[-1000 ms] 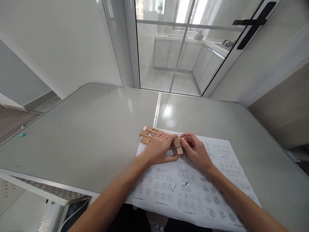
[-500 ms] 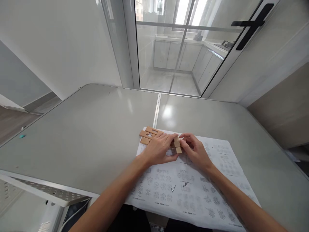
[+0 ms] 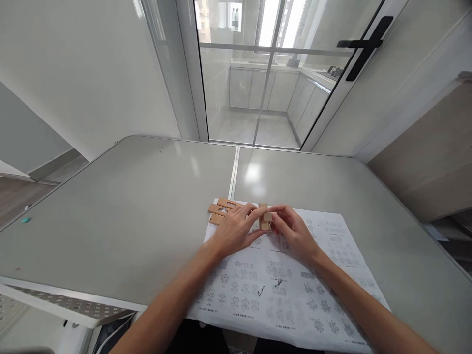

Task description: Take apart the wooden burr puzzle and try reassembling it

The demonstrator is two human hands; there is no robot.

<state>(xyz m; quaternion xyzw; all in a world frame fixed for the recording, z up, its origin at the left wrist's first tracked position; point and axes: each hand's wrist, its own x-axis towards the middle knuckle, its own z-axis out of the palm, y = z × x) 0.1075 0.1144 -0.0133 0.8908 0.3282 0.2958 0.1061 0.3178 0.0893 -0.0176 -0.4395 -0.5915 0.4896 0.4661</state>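
My left hand [image 3: 236, 231] and my right hand [image 3: 291, 230] meet over a white sheet of printed diagrams [image 3: 287, 285] on a grey table [image 3: 121, 216]. Between their fingertips they pinch a small assembly of light wooden puzzle pieces [image 3: 264, 217], one piece standing upright. Both hands are closed on it. A few flat notched wooden pieces [image 3: 220, 210] lie at the sheet's far left corner, just beyond my left hand.
The table has a seam [image 3: 233, 169] down its middle. A small teal object [image 3: 25, 220] lies near the table's left edge. Behind the table stand a glass sliding door [image 3: 258, 83] with a black handle [image 3: 363, 44] and a white wall.
The view has tilted up and shifted slightly. My fingers have turned the wooden assembly, so the upright piece now shows shorter between the fingertips. The loose pieces have not moved.
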